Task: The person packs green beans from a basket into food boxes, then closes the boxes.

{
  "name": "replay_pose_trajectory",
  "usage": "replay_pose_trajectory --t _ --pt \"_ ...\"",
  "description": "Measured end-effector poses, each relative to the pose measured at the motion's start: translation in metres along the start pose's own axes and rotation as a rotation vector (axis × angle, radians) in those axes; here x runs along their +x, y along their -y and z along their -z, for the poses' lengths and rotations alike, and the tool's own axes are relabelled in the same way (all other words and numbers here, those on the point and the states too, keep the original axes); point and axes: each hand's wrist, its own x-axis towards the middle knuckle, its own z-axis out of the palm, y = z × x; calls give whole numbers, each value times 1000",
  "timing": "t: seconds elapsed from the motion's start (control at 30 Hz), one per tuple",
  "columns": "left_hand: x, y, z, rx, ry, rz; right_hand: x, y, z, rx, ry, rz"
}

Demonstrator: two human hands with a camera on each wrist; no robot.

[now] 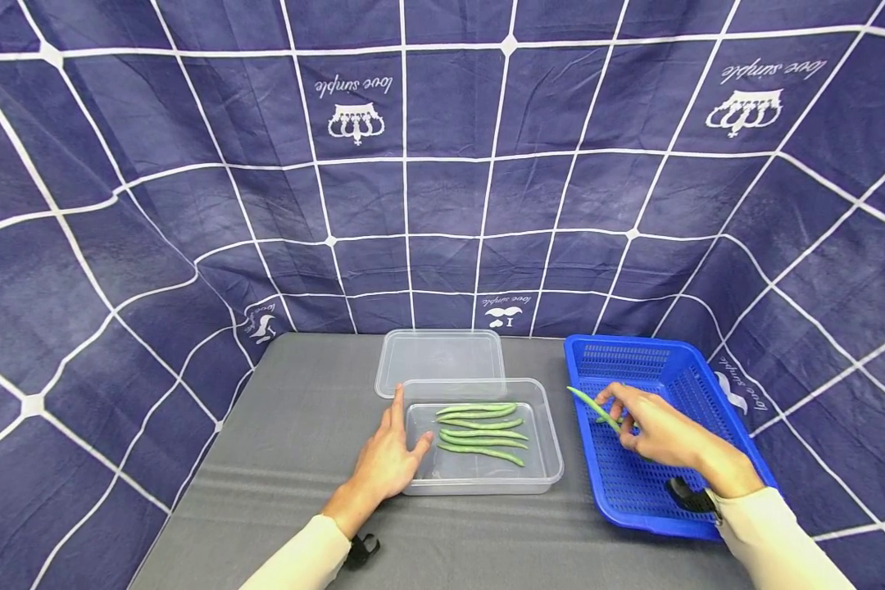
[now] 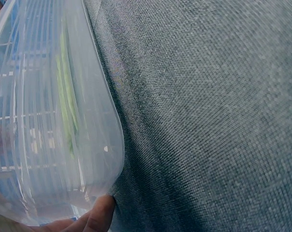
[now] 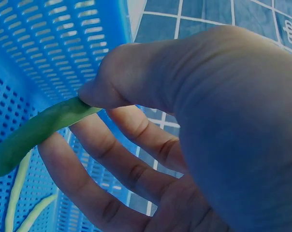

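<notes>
My right hand pinches a green bean between thumb and fingertips above the blue basket. In the right wrist view, more green beans lie in the basket below that hand. Against the left side of the clear plastic container rests my left hand, its fingers fairly straight and the thumb reaching over the rim. Several green beans lie roughly side by side on the container's floor. The left wrist view shows fingertips at the container's outer wall.
A clear flat lid lies behind the container, partly overlapped by its back rim. Grey cloth covers the table. A dark blue curtain with white lines hangs around the back and sides.
</notes>
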Motion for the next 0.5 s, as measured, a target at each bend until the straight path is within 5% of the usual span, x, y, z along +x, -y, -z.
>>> replay_pose_trajectory --t 0.5 --pt "0 0 1 -7 7 0 15 18 -6 -7 38 7"
